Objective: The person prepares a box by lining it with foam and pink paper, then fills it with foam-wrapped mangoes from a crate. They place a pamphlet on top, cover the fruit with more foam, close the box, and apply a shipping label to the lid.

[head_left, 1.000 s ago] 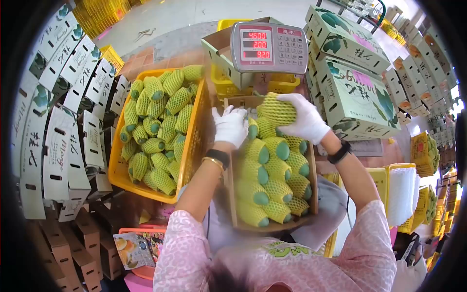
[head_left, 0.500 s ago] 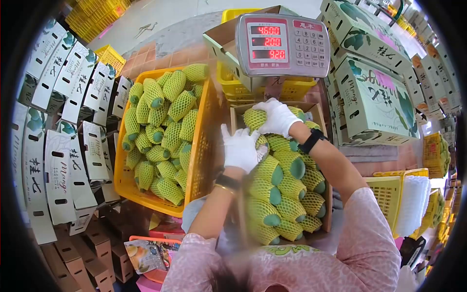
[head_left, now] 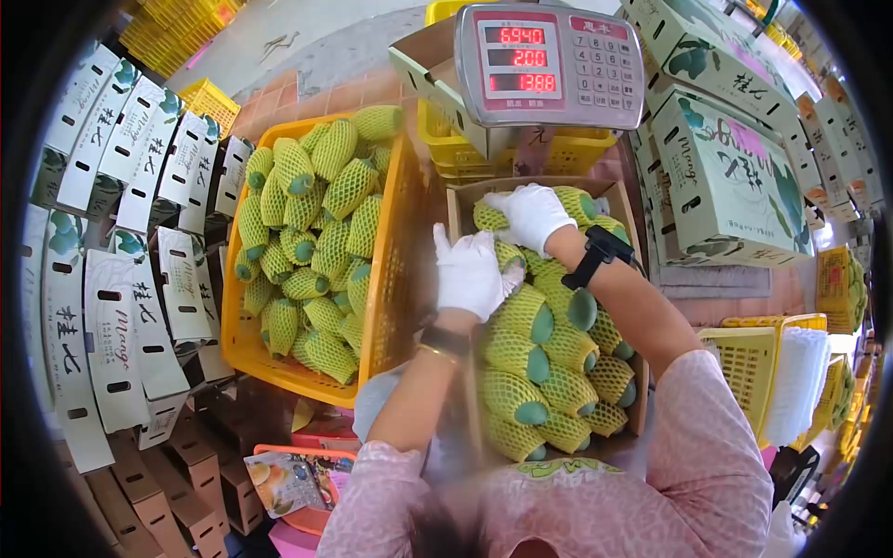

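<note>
Right hand (head_left: 530, 218): gloved, curled over a netted fruit (head_left: 488, 217) in the carton's far left corner; can't tell if it's really gripping or just pressing.
Left hand (head_left: 470, 276): apart from the right one, fingers spread at the carton's left edge, no grip I can make out.
Far corner: I'd call this the settling-in step, getting that piece snug against its neighbours.
Next move: imo it calls for an easy release, no snagging the net, maybe the left hand steadying the row.
Carton (head_left: 456, 209): rows of green-tipped fruit (head_left: 516, 397) right down to the near edge, looks pretty full.
Orange crate (head_left: 394, 270): beside the carton's left edge, heaped with more netted ones.
Scale display (head_left: 558, 65): past the carton's far edge, red digits lit.
</note>
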Demonstrator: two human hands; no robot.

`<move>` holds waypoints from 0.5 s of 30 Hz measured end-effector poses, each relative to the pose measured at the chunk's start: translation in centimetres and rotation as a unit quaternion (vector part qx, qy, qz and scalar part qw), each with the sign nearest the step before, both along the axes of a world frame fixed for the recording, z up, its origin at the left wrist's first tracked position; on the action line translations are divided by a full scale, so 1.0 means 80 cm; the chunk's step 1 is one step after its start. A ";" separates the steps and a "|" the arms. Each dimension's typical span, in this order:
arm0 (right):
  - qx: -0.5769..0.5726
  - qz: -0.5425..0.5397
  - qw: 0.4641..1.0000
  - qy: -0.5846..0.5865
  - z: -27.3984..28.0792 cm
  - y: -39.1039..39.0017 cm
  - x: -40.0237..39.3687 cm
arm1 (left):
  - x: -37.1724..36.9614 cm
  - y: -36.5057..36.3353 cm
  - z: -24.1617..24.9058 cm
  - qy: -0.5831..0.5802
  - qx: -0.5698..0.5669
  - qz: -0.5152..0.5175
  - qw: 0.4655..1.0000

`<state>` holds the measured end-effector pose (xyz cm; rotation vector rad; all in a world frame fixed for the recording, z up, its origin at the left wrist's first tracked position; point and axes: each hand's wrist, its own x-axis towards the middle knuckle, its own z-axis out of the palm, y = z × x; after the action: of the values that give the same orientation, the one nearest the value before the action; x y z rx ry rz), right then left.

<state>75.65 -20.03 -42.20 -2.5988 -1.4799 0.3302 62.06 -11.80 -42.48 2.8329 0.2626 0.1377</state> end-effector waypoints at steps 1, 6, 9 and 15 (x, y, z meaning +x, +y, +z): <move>-0.014 -0.008 1.000 0.014 0.006 -0.003 -0.001 | 0.000 0.000 0.003 -0.003 -0.001 -0.003 1.000; -0.007 -0.035 0.999 -0.006 0.066 -0.042 0.017 | 0.008 0.006 0.023 0.089 -0.016 -0.008 0.996; 0.021 -0.135 0.990 0.012 0.096 -0.101 0.051 | 0.025 0.021 0.041 0.128 -0.052 0.001 0.990; 0.066 -0.068 0.995 0.025 0.036 -0.120 0.044 | 0.086 0.007 0.052 0.077 0.065 -0.115 0.988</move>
<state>79.14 -29.64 -39.32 -2.5499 -1.2568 0.2704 68.97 -11.21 -38.32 2.9817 -0.0453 -0.1177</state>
